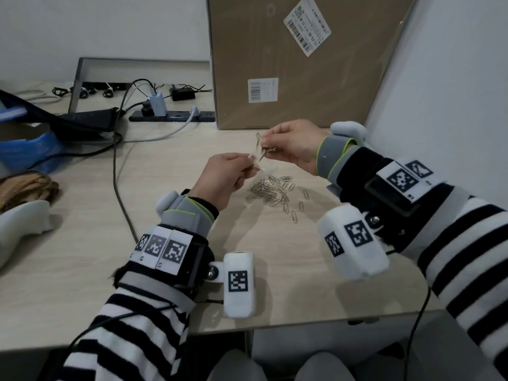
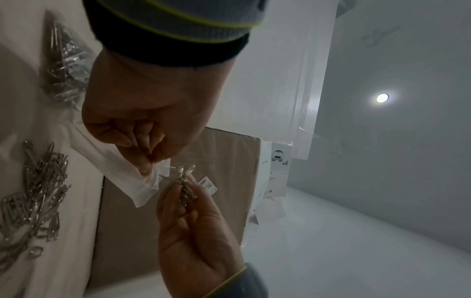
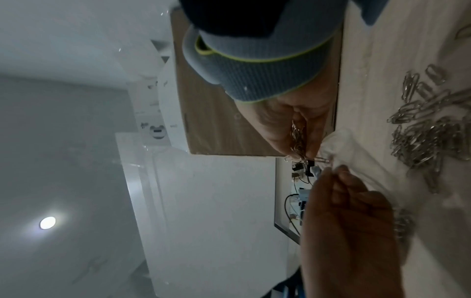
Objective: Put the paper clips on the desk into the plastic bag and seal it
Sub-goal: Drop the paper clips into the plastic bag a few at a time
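Observation:
A pile of silver paper clips (image 1: 270, 191) lies on the light wooden desk (image 1: 82, 243), with a few strays (image 1: 294, 216) to its right. Above the pile, my left hand (image 1: 248, 160) pinches the mouth of a small clear plastic bag (image 1: 258, 167), which hangs down toward the pile. My right hand (image 1: 265, 145) grips a small bunch of clips (image 1: 264, 152) right at the bag's opening. In the left wrist view the bag (image 2: 137, 181) hangs from the left fingers (image 2: 145, 165), with the clip bunch (image 2: 186, 187) beside it. In the right wrist view the clip bunch (image 3: 299, 139) touches the bag's rim (image 3: 341, 141).
A big cardboard box (image 1: 297, 64) stands just behind the hands. A power strip (image 1: 170, 116) with plugs and cables lies at the back left. A blue bag (image 1: 27, 149) and a white object (image 1: 22, 218) sit at the left. The desk's front edge (image 1: 302, 323) is near.

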Demonstrator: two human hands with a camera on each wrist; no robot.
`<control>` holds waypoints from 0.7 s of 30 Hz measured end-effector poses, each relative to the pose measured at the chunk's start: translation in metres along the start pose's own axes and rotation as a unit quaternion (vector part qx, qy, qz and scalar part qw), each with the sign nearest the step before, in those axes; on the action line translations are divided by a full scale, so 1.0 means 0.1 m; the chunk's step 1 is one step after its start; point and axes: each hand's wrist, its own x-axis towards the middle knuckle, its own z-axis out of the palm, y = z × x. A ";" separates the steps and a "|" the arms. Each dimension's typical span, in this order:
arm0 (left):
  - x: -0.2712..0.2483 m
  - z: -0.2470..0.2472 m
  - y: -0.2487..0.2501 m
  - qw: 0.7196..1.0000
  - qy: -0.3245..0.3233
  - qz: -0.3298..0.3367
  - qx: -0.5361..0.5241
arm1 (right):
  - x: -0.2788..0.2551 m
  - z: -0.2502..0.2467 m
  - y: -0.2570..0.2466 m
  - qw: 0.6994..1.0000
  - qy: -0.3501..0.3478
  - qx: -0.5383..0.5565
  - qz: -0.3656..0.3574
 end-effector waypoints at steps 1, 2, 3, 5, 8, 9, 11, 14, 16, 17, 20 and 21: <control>0.01 -0.01 0.00 1.000 0.000 -0.004 -0.011 | 0.00 0.01 0.03 1.000 0.003 -0.025 -0.013; 0.01 -0.01 0.01 1.000 -0.002 -0.007 -0.019 | 0.01 0.01 0.07 0.998 0.009 -0.049 -0.025; 0.01 -0.01 0.02 1.000 -0.006 -0.008 -0.026 | 0.01 0.01 0.10 0.997 0.018 -0.069 -0.037; 0.00 0.00 0.02 0.999 -0.012 -0.009 -0.031 | 0.01 0.02 0.15 0.992 0.039 -0.108 -0.060; -0.01 0.01 0.03 0.999 -0.013 -0.007 -0.033 | 0.03 0.04 0.20 0.977 0.064 -0.183 -0.086; -0.02 0.02 0.03 0.999 -0.011 -0.005 -0.034 | 0.04 0.05 0.20 0.969 0.069 -0.215 -0.098; -0.02 0.02 0.03 0.999 -0.006 -0.003 -0.035 | 0.05 0.07 0.20 0.946 0.071 -0.291 -0.124; -0.03 0.01 0.04 0.999 0.000 0.005 -0.035 | 0.03 0.10 0.18 0.912 0.040 -0.384 -0.141; -0.03 0.01 0.04 0.999 -0.001 0.011 -0.033 | 0.00 0.10 0.16 0.896 0.030 -0.415 -0.154; -0.03 0.00 0.04 0.999 0.000 0.013 -0.031 | -0.01 0.10 0.16 0.895 0.032 -0.415 -0.157; -0.03 0.02 0.04 1.000 -0.003 0.017 -0.025 | -0.01 0.09 0.15 0.913 0.038 -0.377 -0.151; -0.03 0.02 0.05 1.000 -0.003 0.018 -0.025 | -0.02 0.08 0.15 0.921 0.031 -0.361 -0.146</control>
